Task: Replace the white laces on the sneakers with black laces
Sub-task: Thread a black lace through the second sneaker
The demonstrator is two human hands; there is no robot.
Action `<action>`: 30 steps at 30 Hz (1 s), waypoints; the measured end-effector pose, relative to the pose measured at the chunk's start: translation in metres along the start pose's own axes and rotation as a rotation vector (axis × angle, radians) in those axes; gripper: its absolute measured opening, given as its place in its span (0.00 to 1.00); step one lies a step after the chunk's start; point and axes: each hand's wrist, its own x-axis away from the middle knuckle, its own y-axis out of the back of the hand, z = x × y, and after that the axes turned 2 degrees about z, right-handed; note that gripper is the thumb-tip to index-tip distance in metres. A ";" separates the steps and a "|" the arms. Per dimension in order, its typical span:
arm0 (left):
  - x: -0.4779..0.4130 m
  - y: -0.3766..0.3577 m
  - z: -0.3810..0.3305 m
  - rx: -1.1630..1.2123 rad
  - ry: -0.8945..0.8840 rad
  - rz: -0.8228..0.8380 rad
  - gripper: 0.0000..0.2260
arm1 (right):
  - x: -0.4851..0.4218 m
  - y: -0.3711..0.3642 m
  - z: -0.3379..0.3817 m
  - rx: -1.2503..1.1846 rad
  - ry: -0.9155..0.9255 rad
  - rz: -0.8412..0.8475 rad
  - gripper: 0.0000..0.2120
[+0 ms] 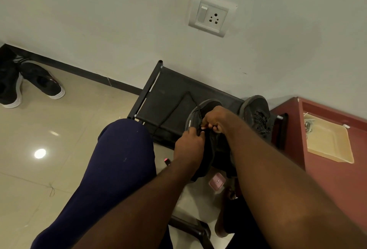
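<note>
Threading black lace (168, 113) into the near sneaker (206, 109), by the look of it. Both hands sit at its eyelet area, touching the shoe.

Progress, judged from this frame:
- Far sneaker (256, 115) already carries dark lacing up its front, so it looks done.
- No white lace visible on either shoe, so removal seems finished.
- Near sneaker is mid-lacing: a long tail of black lace loops out across the bench (170, 90) to the left and drops off its front edge. Plenty of slack left to pull through.
- How many eyelets are filled is hidden by the hands.

Hand state:
- Left hand (188, 145): fingers pinched tight on something small at the eyelets, likely the lace end; can't confirm.
- Right hand (215, 119): fingers curled in, pinching at the same spot, just above the left.

Near sneaker sits on the bench's front part, toe toward the wall; far sneaker stands just beside it on the right.
</note>
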 end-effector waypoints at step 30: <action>-0.059 0.001 0.008 0.628 0.370 -0.157 0.05 | 0.056 -0.060 -0.103 0.077 0.508 -0.363 0.29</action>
